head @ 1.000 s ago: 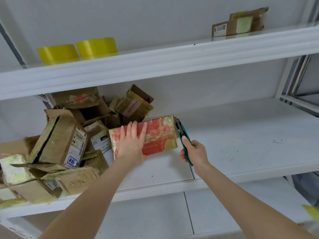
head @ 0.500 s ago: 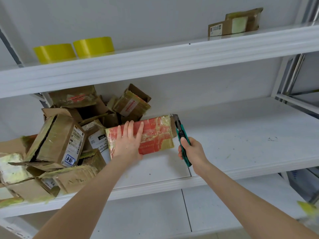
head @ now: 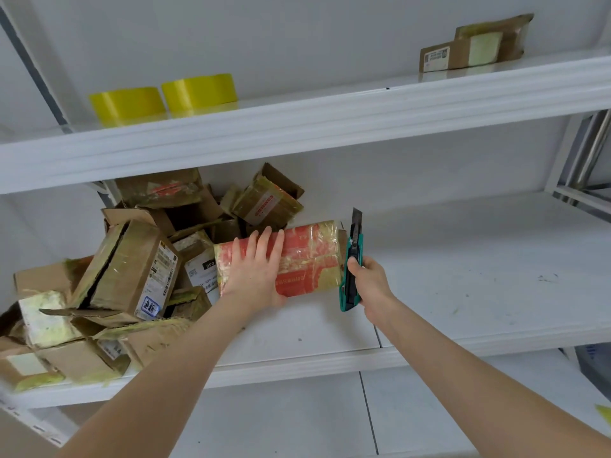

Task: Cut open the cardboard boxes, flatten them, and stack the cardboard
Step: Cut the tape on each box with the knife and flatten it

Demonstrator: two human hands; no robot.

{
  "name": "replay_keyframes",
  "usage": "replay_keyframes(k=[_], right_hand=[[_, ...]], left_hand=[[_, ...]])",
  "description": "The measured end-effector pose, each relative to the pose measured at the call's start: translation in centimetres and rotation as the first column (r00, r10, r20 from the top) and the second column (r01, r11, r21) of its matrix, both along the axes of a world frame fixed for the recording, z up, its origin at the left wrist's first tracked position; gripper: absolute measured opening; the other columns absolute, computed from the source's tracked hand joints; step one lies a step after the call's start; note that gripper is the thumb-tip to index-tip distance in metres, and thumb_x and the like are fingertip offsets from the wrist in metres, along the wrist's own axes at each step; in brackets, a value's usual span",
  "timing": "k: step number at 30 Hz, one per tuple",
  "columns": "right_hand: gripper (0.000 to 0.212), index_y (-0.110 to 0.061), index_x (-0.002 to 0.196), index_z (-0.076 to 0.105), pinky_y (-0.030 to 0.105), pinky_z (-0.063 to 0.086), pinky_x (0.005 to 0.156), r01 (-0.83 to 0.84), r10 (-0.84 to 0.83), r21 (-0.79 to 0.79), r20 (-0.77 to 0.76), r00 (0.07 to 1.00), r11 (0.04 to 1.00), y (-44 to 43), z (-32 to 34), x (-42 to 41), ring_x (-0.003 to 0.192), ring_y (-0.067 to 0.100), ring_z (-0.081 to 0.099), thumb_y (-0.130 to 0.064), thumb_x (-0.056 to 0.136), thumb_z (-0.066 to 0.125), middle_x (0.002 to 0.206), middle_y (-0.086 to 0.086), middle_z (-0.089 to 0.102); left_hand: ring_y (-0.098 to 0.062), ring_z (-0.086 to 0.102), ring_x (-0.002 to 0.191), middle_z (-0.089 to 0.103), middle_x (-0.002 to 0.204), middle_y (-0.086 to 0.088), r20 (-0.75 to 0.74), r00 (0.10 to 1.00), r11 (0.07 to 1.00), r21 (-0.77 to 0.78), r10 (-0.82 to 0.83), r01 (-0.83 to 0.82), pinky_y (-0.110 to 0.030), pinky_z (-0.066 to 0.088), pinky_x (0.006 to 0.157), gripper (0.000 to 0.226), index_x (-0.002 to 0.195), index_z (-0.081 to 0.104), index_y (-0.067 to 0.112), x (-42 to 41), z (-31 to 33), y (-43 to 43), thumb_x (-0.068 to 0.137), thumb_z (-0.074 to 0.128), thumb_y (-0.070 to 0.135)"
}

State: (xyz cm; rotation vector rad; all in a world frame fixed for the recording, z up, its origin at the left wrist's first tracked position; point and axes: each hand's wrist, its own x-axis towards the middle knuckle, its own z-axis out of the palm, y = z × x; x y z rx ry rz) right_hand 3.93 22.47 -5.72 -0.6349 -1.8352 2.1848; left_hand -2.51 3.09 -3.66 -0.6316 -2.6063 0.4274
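Knife (head: 351, 256) now higher beside red box (head: 312, 256), in right hand (head: 372, 285); left hand (head: 254, 272) flat atop.

White shelving against a plain white wall (head: 297, 34).
The upper shelf (head: 330, 127) and the wide middle shelf (head: 479, 285) have thick white front edges. Pale floor tiles (head: 291, 421) show below, and a shiny steel post (head: 593, 150) stands at the right under soft, even light.
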Motion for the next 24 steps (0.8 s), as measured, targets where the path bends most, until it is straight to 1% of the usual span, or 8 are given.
replay_keyframes(k=[3, 7, 9, 12, 14, 17, 19, 24], right_hand=[[0.013, -0.018, 0.105, 0.055, 0.032, 0.048, 0.069, 0.027, -0.027, 0.039, -0.007, 1.000, 0.999, -0.2, -0.2, -0.5, 0.084, 0.022, 0.060, -0.026, 0.102, 0.045, 0.098, 0.007, 0.062], [0.015, -0.013, 0.105, 0.058, 0.040, 0.052, 0.080, -0.018, 0.018, 0.078, -0.002, 1.000, 0.997, 0.4, -0.2, -0.1, 0.087, 0.027, 0.060, -0.023, 0.101, 0.048, 0.096, 0.009, 0.063], [0.015, -0.013, 0.095, 0.060, 0.044, 0.053, 0.082, 0.013, -0.007, 0.205, -0.030, 1.000, 0.979, 1.2, -0.6, 0.9, 0.083, 0.028, 0.062, -0.023, 0.099, 0.050, 0.089, 0.010, 0.064], [0.010, -0.023, 0.094, 0.061, 0.033, 0.049, 0.064, 0.041, -0.014, 0.553, -0.053, 0.998, 0.832, 2.2, -1.7, 3.2, 0.070, 0.017, 0.061, -0.031, 0.095, 0.055, 0.075, -0.002, 0.065], [0.014, -0.028, 0.101, 0.065, 0.032, 0.046, 0.061, 0.055, -0.022, 0.679, -0.057, 0.998, 0.732, 2.6, -2.2, 4.4, 0.066, 0.014, 0.059, -0.034, 0.092, 0.056, 0.072, -0.005, 0.064], [0.024, -0.031, 0.113, 0.065, 0.033, 0.046, 0.057, 0.125, -0.055, 0.733, -0.120, 0.991, 0.668, 3.2, -1.9, 5.1, 0.058, 0.015, 0.056, -0.033, 0.090, 0.058, 0.063, -0.006, 0.058], [0.031, -0.033, 0.121, 0.062, 0.031, 0.044, 0.054, 0.110, -0.025, 0.771, -0.121, 0.992, 0.627, 3.6, -1.5, 5.1, 0.056, 0.015, 0.053, -0.033, 0.091, 0.058, 0.059, -0.008, 0.054], [0.032, -0.041, 0.122, 0.060, 0.026, 0.035, 0.047, 0.050, 0.037, 0.871, -0.078, 0.996, 0.489, 4.2, -0.9, 4.5, 0.053, 0.015, 0.049, -0.034, 0.091, 0.052, 0.058, -0.007, 0.052]], left_hand=[[-0.033, 0.007, 0.145, 0.005, 0.156, -0.014, -0.005, 1.000, 1.000, 0.022, 0.014, -0.014, -0.054, 0.006, 0.117, 0.127, 0.149, -0.011, 0.013, -0.2, -0.2, 0.9, 0.065, 0.060, 0.077], [-0.031, 0.010, 0.144, 0.008, 0.156, -0.013, -0.007, 1.000, 0.997, 0.072, 0.001, -0.001, -0.048, 0.011, 0.118, 0.125, 0.150, -0.007, 0.013, -0.4, -0.6, 1.5, 0.066, 0.061, 0.076], [-0.030, 0.013, 0.144, 0.012, 0.156, -0.012, -0.019, 1.000, 0.997, 0.071, -0.017, 0.019, -0.049, 0.010, 0.118, 0.124, 0.150, -0.001, 0.011, -0.6, -0.5, 1.2, 0.065, 0.060, 0.078], [-0.029, 0.013, 0.144, 0.014, 0.155, -0.012, -0.012, 0.999, 0.995, 0.086, -0.047, 0.047, -0.046, 0.008, 0.119, 0.125, 0.151, 0.002, 0.008, -0.8, -0.4, 0.8, 0.065, 0.058, 0.079], [-0.029, 0.012, 0.145, 0.013, 0.155, -0.013, 0.012, 0.998, 0.993, 0.100, -0.062, 0.061, -0.044, 0.008, 0.120, 0.126, 0.151, 0.002, 0.007, -0.7, -0.6, 0.8, 0.065, 0.058, 0.079], [-0.030, 0.012, 0.145, 0.014, 0.156, -0.014, 0.032, 0.997, 0.990, 0.126, -0.071, 0.066, -0.043, 0.009, 0.120, 0.126, 0.151, 0.004, 0.007, -0.4, -0.5, 0.9, 0.065, 0.060, 0.079], [-0.031, 0.012, 0.145, 0.013, 0.156, -0.014, 0.040, 0.997, 0.989, 0.130, -0.071, 0.065, -0.043, 0.010, 0.120, 0.126, 0.151, 0.005, 0.007, -0.2, -0.3, 1.0, 0.065, 0.062, 0.077], [-0.031, 0.011, 0.145, 0.012, 0.156, -0.014, 0.049, 0.996, 0.988, 0.139, -0.068, 0.061, -0.043, 0.011, 0.120, 0.124, 0.151, 0.004, 0.008, 0.1, -0.1, 1.2, 0.066, 0.062, 0.076]])
